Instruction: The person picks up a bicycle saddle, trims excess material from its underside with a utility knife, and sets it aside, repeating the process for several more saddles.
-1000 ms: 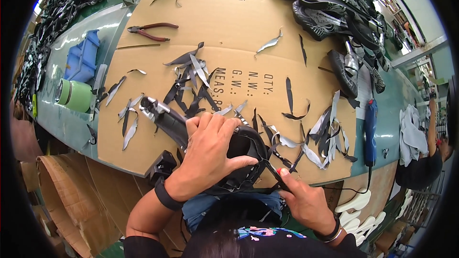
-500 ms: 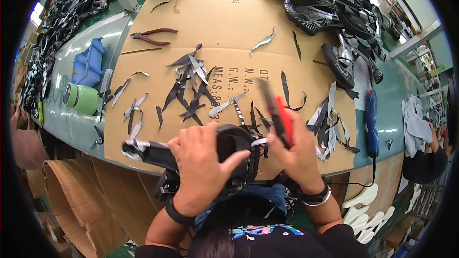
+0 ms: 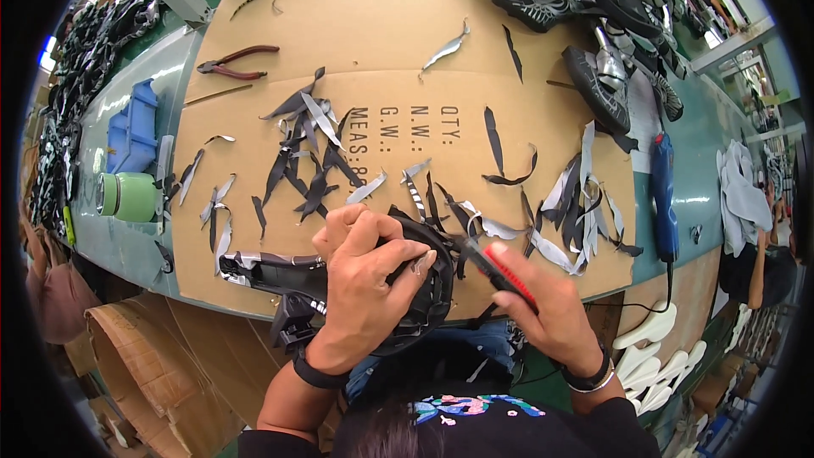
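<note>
A black piece shaped like a bicycle saddle (image 3: pixel 280 276) lies at the table's front edge, its long narrow nose with a silver tip pointing left. Over its wide round end, my left hand (image 3: pixel 365 280) is closed with bent fingers and thumb pressed against it; something small and pale shows at the thumb. My right hand (image 3: pixel 551 314) grips a red-and-black utility knife (image 3: pixel 500 276), its front end close to the saddle's right rim. A pale curled strip (image 3: pixel 473 222) stands up just beyond the knife. Black and silver offcuts (image 3: pixel 309 148) lie scattered on the cardboard sheet (image 3: pixel 381 42).
Dark red-handled pliers (image 3: pixel 237 62) lie at the left. Beyond the cardboard's left edge are a blue bin (image 3: pixel 133 131) and a green cup (image 3: pixel 127 197). Black saddles (image 3: pixel 551 0) pile up at far right, above a corded blue tool (image 3: pixel 665 195). White saddle-shaped shells (image 3: pixel 649 360) sit lower right.
My left hand's fingers have curled in from a spread hold on the saddle. My right hand has lowered the knife, its front end now near the rim. The whole view has shifted slightly.
</note>
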`<state>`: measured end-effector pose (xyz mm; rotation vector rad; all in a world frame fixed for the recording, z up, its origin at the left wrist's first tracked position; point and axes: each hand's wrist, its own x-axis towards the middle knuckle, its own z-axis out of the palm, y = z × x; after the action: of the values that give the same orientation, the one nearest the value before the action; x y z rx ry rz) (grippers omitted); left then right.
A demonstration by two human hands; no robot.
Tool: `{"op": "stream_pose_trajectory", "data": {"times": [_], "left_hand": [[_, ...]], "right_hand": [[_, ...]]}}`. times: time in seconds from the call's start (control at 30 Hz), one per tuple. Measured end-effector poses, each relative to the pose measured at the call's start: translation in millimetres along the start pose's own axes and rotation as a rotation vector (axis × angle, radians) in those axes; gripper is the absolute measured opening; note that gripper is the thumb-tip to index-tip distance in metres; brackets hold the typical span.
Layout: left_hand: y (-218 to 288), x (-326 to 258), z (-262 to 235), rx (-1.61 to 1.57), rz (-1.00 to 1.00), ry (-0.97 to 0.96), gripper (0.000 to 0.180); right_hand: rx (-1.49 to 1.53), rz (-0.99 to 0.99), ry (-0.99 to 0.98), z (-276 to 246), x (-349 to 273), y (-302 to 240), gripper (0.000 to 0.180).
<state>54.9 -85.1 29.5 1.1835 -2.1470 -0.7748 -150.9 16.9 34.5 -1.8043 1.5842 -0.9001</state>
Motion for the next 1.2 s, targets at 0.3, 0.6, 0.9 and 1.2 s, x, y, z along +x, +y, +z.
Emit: {"op": "stream_pose_trajectory", "data": {"times": [0.3,0.6,0.9,1.2], "left_hand": [[-4.1,1.1,-4.3,-0.045,0.025,0.015,0.012],[-9.3,-3.5,-7.4,-0.646,-0.249,0.248,0.016],[-59.6,24.9,-84.5,-0.221,-0.378,-0.679,0.038],[-22.2,-35.0,-59.6,-0.706,-0.713,-0.177,0.038]], "right_hand": [[-0.288,0.114,-0.17,12.3,-16.9,-26.8,0.063],[0.382,0.829,-0.244,30.4,-51.3,-69.2,0.06],[-0.095,0.045,-0.172,12.0,-3.6,-23.5,0.053],[0.1,0.126,-0.175,35.1,-26.5,-24.3,0.064]]}}
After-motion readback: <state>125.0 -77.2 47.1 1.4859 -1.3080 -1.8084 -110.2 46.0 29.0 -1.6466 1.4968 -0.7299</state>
